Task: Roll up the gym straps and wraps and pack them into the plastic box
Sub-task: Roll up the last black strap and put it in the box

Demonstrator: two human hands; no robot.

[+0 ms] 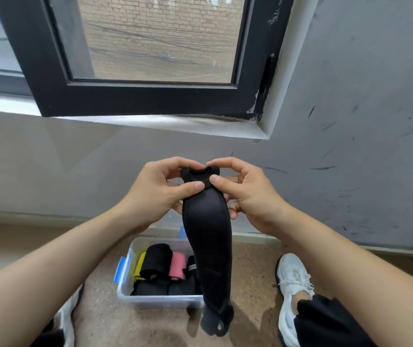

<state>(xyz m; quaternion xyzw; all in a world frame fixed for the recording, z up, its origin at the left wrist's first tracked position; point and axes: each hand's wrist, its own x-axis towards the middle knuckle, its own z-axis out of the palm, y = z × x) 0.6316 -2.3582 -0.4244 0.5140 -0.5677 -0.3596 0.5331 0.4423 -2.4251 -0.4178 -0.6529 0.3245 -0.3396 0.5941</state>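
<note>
A long black padded strap (209, 246) hangs in mid-air in front of me, its top end curled over. My left hand (160, 189) and my right hand (245, 194) both pinch that top end, thumbs toward me. The strap's lower end dangles in front of the clear plastic box (135, 296) on the floor and hides the box's right side. Inside the box lie rolled wraps: a black roll (155, 261), a pink roll (177, 265), a yellow one (139, 266) and several more black ones.
The box has blue latches (119, 270) and stands on a speckled brown floor next to a grey wall. A dark-framed window (137, 96) opens inward above. My white shoes (291, 284) stand either side of the box.
</note>
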